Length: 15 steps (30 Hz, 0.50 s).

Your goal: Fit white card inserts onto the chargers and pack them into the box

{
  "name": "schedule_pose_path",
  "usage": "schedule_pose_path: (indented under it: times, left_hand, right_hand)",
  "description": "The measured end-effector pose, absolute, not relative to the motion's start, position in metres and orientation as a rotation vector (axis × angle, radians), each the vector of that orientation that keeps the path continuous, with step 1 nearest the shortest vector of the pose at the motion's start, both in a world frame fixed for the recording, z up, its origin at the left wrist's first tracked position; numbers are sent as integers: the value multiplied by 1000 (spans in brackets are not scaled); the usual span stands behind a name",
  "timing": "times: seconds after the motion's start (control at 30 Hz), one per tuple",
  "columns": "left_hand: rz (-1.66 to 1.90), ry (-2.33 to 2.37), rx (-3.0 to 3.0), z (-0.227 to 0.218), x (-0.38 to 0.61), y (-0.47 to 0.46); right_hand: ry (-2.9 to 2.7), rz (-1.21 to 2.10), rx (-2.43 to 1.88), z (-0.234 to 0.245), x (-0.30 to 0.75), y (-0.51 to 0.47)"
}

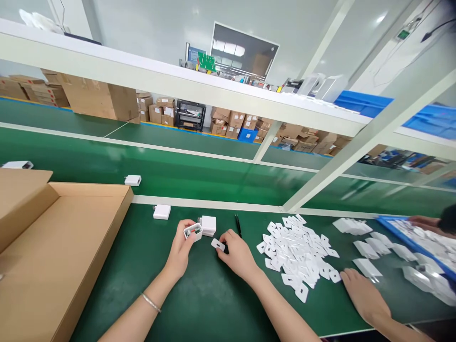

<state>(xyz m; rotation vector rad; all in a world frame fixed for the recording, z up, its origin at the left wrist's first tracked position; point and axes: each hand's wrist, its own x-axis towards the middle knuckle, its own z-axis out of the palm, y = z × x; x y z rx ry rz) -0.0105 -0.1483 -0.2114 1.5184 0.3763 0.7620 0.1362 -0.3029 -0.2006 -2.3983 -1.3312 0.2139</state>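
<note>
Well right of carton edge (100,256), left hand (180,251) holds casing (197,232).

I am at a green workbench (221,299) in what looks like a factory assembly workshop: a heap of identical white plates (299,249), several white plug casings (366,268), a co-worker's hand (365,295) beside them, and stacked cardboard cartons (235,119) beyond a long shelf (213,92).

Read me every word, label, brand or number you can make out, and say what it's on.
Nothing can be read.
Background cartons: pale labels, too small.
Green board: marks too small.
Green patch, upper right: too small.
Housing in left hand, cap in right hand: no lettering visible.
</note>
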Motion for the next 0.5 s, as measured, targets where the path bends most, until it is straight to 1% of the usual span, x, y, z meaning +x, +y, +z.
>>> schedule_pose_path:
  times: [0.1, 0.17, 0.33, 0.43, 0.5]
  left_hand:
    - [710, 309, 1468, -211, -12, -150]
    - [679, 299, 1454, -209, -13, -152]
    - [625, 272, 1548, -205, -15, -156]
    - [605, 239, 1660, -204, -15, -158]
    - [574, 226, 1687, -203, -14, -159]
  right_hand:
    - [-1245, 204, -2379, -195, 140, -311]
    - [-1172, 241, -2248, -187, 141, -316]
    - [-985, 490, -1719, -163, 132, -313]
    - [-916, 659, -1602, -150, 125, -300]
    - [-907, 698, -1579, -147, 123, -291]
